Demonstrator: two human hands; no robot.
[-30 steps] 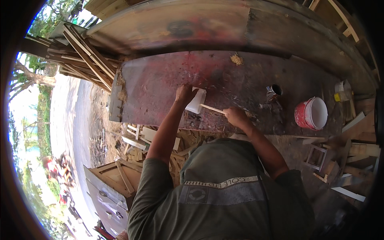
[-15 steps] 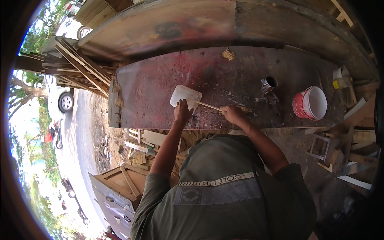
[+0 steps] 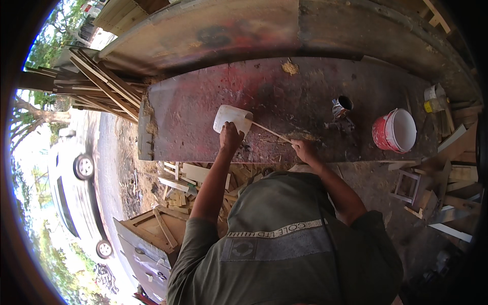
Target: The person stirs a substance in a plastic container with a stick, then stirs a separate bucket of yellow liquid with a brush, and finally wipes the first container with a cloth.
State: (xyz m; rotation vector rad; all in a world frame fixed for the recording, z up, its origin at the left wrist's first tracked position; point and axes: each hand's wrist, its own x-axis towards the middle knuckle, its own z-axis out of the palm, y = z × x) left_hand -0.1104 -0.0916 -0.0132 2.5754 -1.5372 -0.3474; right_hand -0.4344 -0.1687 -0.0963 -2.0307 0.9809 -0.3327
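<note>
My left hand (image 3: 231, 136) grips a whitish, translucent plastic container (image 3: 230, 115) by its near side, above the left half of the bench. The container lies tilted, its mouth toward the right. A thin, pale wooden stick (image 3: 273, 132) runs from that mouth down to my right hand (image 3: 305, 151), whose fingers are closed round its near end. The stick's far tip is at or inside the mouth; exactly where is hidden. What the container holds, if anything, cannot be made out.
The paint-stained bench (image 3: 188, 112) bears sawdust (image 3: 290, 67), a dark, paint-smeared can (image 3: 342, 106) and a red-and-white bucket (image 3: 394, 130). Wood strips (image 3: 104, 81) stack at the left end. Offcuts (image 3: 195, 174) litter the ground below, beside a wooden cabinet (image 3: 152, 236). A light vehicle (image 3: 76, 193) is on the road.
My right hand has shifted right and slightly nearer, and more of the stick shows. The container has moved a little left and down at its mouth. A different vehicle occupies the road.
</note>
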